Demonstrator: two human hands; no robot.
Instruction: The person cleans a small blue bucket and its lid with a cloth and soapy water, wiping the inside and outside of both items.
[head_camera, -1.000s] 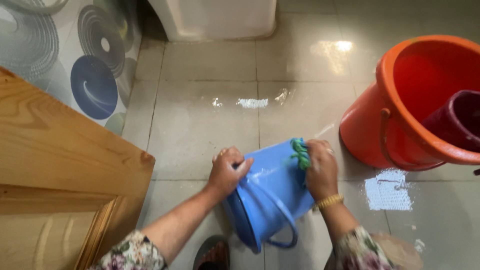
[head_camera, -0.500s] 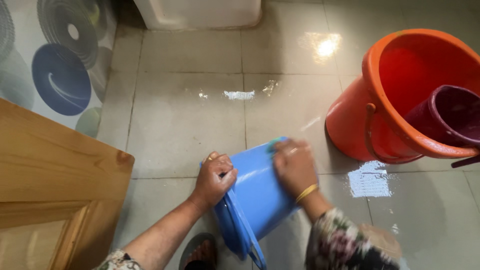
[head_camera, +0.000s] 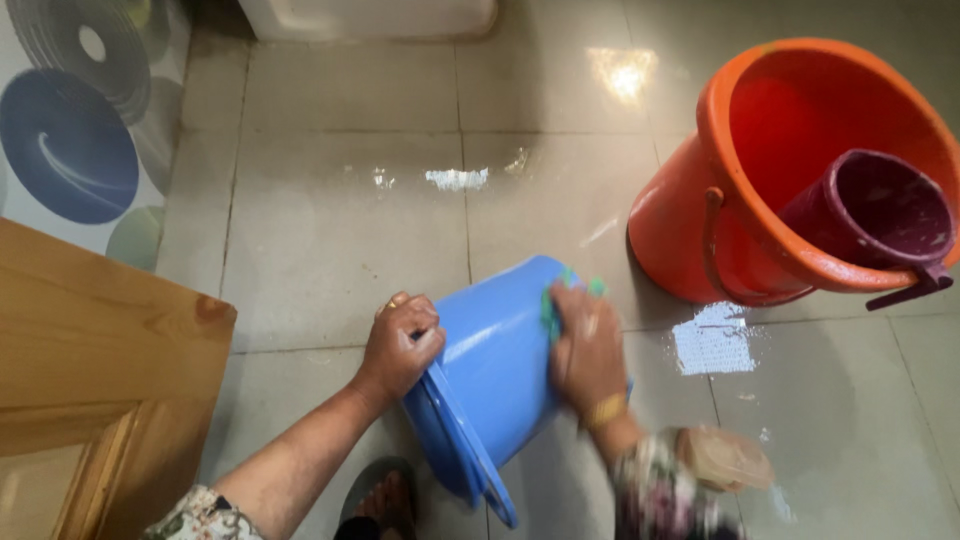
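A blue plastic bucket (head_camera: 490, 370) lies tipped on its side on the wet tiled floor, its mouth toward me. My left hand (head_camera: 400, 345) grips its rim on the left. My right hand (head_camera: 585, 350) presses a green scrubber (head_camera: 553, 300) against the bucket's outer wall near the base; only a bit of the scrubber shows past my fingers. A gold bangle sits on my right wrist.
An orange bucket (head_camera: 700, 220) stands at the right with a maroon mug (head_camera: 870, 215) inside it. A wooden door (head_camera: 90, 380) is at the left, a patterned wall (head_camera: 70, 130) behind it. A white fixture base (head_camera: 370, 18) is at the top. My sandalled foot (head_camera: 385, 505) is below.
The view has shifted, so everything sits further left in frame. My right hand has slid the scrubber along the bucket's side, and the bucket has turned a little under my hands.
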